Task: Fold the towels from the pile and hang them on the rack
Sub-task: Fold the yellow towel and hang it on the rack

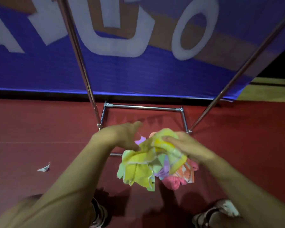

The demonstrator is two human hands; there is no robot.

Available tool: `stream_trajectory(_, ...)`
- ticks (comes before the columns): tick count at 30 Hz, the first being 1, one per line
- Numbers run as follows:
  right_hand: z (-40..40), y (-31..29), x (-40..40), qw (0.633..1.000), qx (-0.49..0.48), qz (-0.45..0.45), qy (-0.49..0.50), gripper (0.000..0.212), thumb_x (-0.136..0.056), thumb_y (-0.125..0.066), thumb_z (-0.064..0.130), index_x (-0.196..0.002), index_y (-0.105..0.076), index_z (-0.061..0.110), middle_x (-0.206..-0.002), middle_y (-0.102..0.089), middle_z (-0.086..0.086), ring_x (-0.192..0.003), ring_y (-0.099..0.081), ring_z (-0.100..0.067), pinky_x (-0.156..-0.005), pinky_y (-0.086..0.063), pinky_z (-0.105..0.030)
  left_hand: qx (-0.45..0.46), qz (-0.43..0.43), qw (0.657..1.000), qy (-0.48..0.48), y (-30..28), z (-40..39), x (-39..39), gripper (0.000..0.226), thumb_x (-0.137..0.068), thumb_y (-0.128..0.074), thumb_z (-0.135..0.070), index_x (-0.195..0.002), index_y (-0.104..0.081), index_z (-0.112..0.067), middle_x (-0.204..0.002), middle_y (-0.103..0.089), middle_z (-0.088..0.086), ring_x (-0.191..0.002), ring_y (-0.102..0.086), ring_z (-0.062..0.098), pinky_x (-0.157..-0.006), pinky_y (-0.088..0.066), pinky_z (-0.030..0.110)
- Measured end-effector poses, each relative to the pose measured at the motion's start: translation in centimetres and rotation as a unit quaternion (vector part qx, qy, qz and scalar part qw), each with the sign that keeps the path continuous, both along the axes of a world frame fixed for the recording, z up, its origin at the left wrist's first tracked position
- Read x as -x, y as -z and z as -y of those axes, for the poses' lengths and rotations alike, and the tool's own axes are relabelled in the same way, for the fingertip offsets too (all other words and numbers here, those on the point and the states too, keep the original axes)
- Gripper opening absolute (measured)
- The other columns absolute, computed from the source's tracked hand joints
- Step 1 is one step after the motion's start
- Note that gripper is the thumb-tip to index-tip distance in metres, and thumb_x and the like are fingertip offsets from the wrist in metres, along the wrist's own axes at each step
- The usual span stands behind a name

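Lifting a yellow towel [144, 157] off the pile of towels [171, 171] on the red floor [39, 129], the right hand [183, 145] grips its bunched top while the left hand [122, 137] pinches an edge, fingers partly spread. The cloth looks light, limp and crumpled; taking two corners would probably shake it flat before it goes on the chrome rack [143, 107] just behind.

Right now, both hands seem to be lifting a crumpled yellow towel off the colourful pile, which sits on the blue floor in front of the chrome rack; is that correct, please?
Not quite: the floor is dark red, not blue; the blue is the banner behind. As the head view shows, both hands, left hand and right hand, hold the crumpled yellow towel over the colourful pile by the chrome rack.
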State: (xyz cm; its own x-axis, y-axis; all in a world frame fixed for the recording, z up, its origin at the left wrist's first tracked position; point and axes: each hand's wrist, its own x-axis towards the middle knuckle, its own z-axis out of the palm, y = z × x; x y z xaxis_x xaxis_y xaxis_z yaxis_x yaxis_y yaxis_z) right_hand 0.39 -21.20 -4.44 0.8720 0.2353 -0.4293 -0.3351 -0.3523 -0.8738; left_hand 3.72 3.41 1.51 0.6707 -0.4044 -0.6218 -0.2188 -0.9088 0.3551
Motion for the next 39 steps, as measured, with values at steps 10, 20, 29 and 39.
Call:
stream_trajectory(10,3.9,-10.1,5.2,0.936,-0.272,-0.014,0.222,0.050,-0.090,-0.068,0.026,-0.133,-0.063,0.001,-0.111,-0.072,-0.018,-0.086,-0.071,-0.024,-0.069,-0.058,-0.030,0.333,0.107,0.934,-0.068,-0.6,6.3,7.0,0.043,-0.087,-0.051,-0.009,-0.124,-0.065,-0.028,-0.123,-0.068,-0.018,-0.114,-0.060,-0.005,-0.096,-0.049,0.019)
stream_trajectory(20,7.3,-8.7,1.6,0.912,-0.275,-0.044,0.301,0.013,-0.095,-0.068,0.014,-0.107,-0.070,0.012,-0.066,-0.066,-0.002,-0.053,-0.059,-0.010,-0.054,-0.054,-0.022,0.141,-0.050,0.988,0.027,-0.5,6.1,6.4,0.087,-0.086,-0.034,-0.056,-0.153,0.022,-0.054,-0.171,0.008,-0.012,-0.159,-0.007,0.014,-0.124,-0.024,0.034)
stream_trajectory(29,6.0,-5.3,0.7,0.992,-0.003,0.129,-0.012,0.063,-0.070,-0.057,0.091,-0.116,-0.065,0.049,-0.129,-0.055,0.004,-0.116,-0.061,-0.004,-0.096,-0.052,-0.023,0.558,-0.127,0.727,-0.379,-4.1,9.0,2.5,0.042,-0.108,-0.039,-0.036,-0.100,-0.073,-0.014,-0.094,-0.081,0.008,-0.084,-0.078,0.016,-0.075,-0.064,0.028)
stream_trajectory(39,4.3,-3.6,1.2,0.980,0.026,0.177,-0.090,0.009,-0.098,-0.066,0.028,-0.098,-0.072,0.021,-0.089,-0.070,0.000,-0.085,-0.062,-0.008,-0.088,-0.052,-0.044,0.617,-0.193,0.662,-0.379,-3.3,5.0,-0.2,0.040,-0.111,-0.035,-0.039,-0.087,-0.063,-0.023,-0.076,-0.061,-0.004,-0.074,-0.060,0.017,-0.069,-0.052,0.032)
